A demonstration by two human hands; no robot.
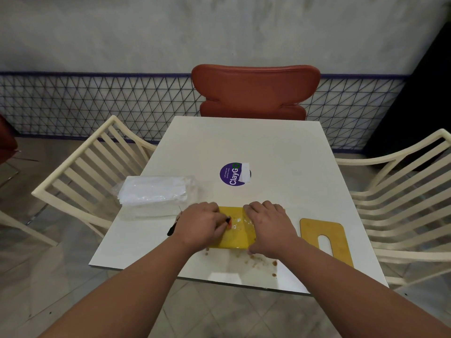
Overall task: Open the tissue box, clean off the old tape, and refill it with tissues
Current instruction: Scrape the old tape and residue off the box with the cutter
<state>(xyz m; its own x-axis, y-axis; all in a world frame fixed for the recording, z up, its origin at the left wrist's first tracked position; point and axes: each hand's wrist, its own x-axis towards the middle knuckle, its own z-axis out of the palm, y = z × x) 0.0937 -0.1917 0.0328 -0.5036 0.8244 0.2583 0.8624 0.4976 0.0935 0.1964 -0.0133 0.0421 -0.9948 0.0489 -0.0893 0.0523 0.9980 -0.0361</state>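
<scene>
Left hand [203, 224] pinches a small orange-tipped tool [228, 222] against the yellow tissue box [238, 236]; right hand [269, 226] grips the box's right side. It lies near the table's [280, 147] front edge, lid [325, 240] beside, tissue pack [157, 193] left, tape crumbs [262, 259] in front.

Tissue box [238, 236] on the surface [268, 147] under the fingers [220, 222] of both hands, pack of tissues [156, 193] left of the fingers, lid [325, 236] right of them, round sticker [234, 173] beyond them, crumbs of tape [260, 259] nearer than them
</scene>
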